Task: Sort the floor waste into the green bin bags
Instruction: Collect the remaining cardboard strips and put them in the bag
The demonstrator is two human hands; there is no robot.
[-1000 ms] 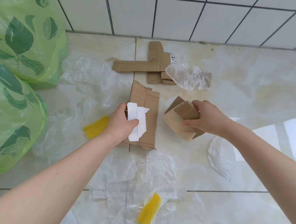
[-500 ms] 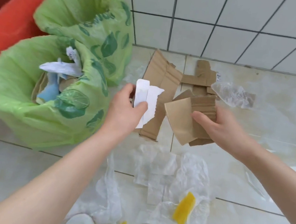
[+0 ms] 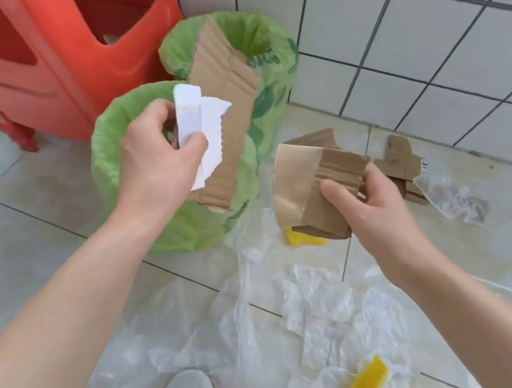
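Beside the bin bags (image 3: 118, 143) stands a red stool (image 3: 57, 37); hands grip cardboard strip (image 3: 225, 92) and cardboard pieces (image 3: 314, 188).

Unreadable green print on far bin bag (image 3: 267, 60); tiny illegible cardboard label (image 3: 424, 166).

A wall of white square ceramic tiles (image 3: 430, 44) with dark grout lines is seen at the back. The floor is laid with large pale glossy tiles (image 3: 5, 258), on which soft daylight is reflected. A red-orange moulded plastic stool (image 3: 49, 46) is stood at the left against the wall.
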